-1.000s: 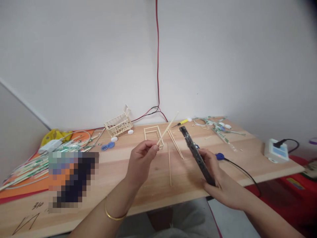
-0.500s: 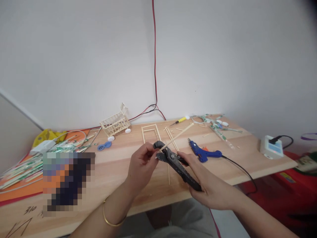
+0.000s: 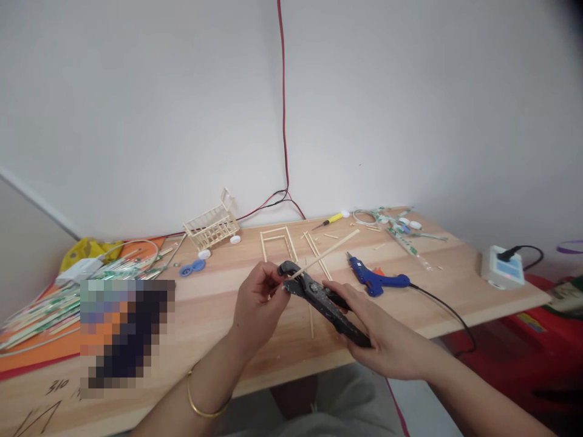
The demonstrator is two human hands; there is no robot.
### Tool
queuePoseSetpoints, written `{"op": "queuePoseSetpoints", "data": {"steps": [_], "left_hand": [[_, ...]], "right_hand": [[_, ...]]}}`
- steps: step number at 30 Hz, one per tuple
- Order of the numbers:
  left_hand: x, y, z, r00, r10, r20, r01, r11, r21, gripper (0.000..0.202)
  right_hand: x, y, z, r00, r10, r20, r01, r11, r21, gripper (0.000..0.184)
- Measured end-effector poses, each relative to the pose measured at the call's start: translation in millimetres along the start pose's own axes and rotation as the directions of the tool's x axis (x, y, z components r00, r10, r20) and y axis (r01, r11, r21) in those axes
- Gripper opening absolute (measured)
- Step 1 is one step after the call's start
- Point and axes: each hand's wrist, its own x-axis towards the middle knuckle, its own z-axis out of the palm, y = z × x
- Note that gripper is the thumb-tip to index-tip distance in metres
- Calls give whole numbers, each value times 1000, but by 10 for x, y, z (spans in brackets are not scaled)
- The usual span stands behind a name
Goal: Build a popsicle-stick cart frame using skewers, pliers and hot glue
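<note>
My left hand (image 3: 255, 303) is closed, its fingertips pinching the near end of a thin wooden stick (image 3: 331, 249). The stick passes between the jaws of black hand cutters (image 3: 321, 301) and slants up to the right beyond them. Wrapped round the handles of the cutters is my right hand (image 3: 385, 340). Behind my hands lie a small frame of sticks (image 3: 276, 231) and several loose sticks (image 3: 317, 255). Another stick (image 3: 311, 318) lies partly under the cutters. My fingers hide the gripped end of the stick.
A blue glue gun (image 3: 376, 280) with a black cord lies to the right, near a white power box (image 3: 501, 267). At the back stand a small stick-built cart (image 3: 212, 227) and a yellow-handled screwdriver (image 3: 334, 217). Wrapped sticks (image 3: 59, 309) and blue caps (image 3: 192, 267) are on the left.
The cutter jaws and my left fingertips have shifted very slightly left. The stick now lies a little flatter across the jaws; both grips are unchanged.
</note>
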Motion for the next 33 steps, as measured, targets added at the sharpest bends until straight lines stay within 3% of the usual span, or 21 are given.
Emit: {"op": "queuePoseSetpoints", "data": {"steps": [18, 24, 28, 33], "left_hand": [[47, 5, 2, 1000, -19, -4, 19, 995, 97, 9], [253, 161, -295, 974, 33, -224, 37, 954, 299, 17], [446, 312, -479, 982, 149, -113, -74, 865, 496, 18], [739, 300, -492, 972, 191, 134, -231, 692, 684, 22]], "right_hand": [[68, -53, 13, 997, 17, -69, -21, 998, -60, 82], [-49, 58, -198, 995, 79, -58, -91, 964, -249, 68], [-21, 119, -242, 995, 91, 47, -71, 942, -327, 62], [324, 81, -46, 982, -43, 185, 107, 929, -354, 63]]}}
